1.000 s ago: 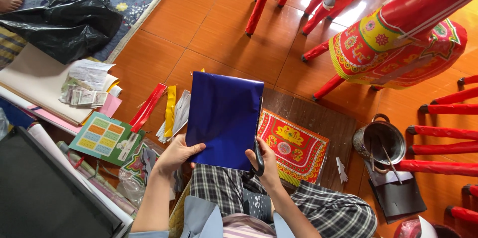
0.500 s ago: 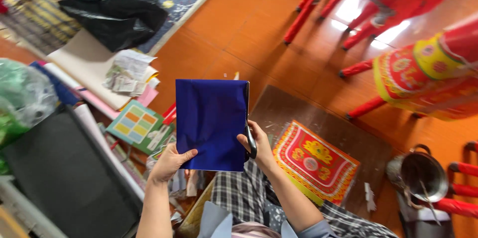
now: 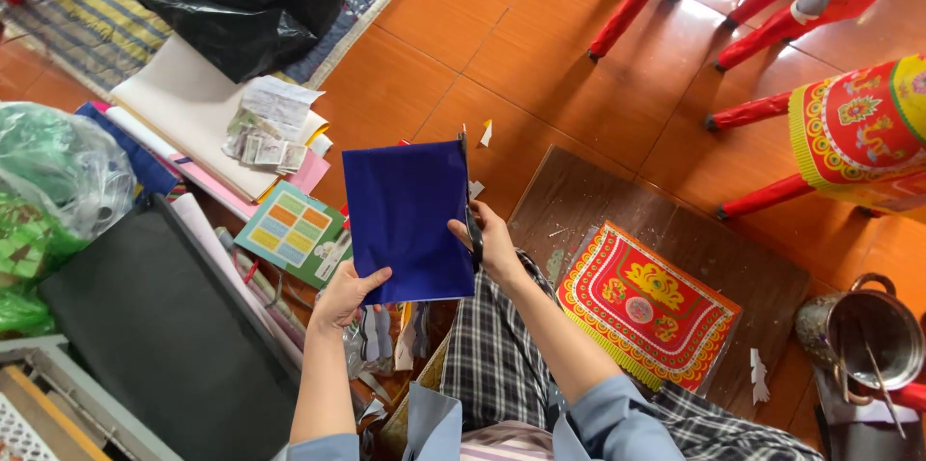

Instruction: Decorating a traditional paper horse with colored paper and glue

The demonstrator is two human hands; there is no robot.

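My left hand (image 3: 345, 292) pinches the lower left corner of the dark blue paper sheet (image 3: 410, 221), thumb over the front; my right hand (image 3: 494, 247) is closed through the handles of black scissors (image 3: 470, 201), whose blades lie along the sheet's right edge. The sheet hangs upright above my checked lap. With only one corner held, it may sag or twist and so pull the cut off line; the blades could also nick my left fingers. Beyond, a red and yellow printed sheet (image 3: 648, 304) on a brown board (image 3: 675, 239), and the orange tiled floor (image 3: 540, 56).
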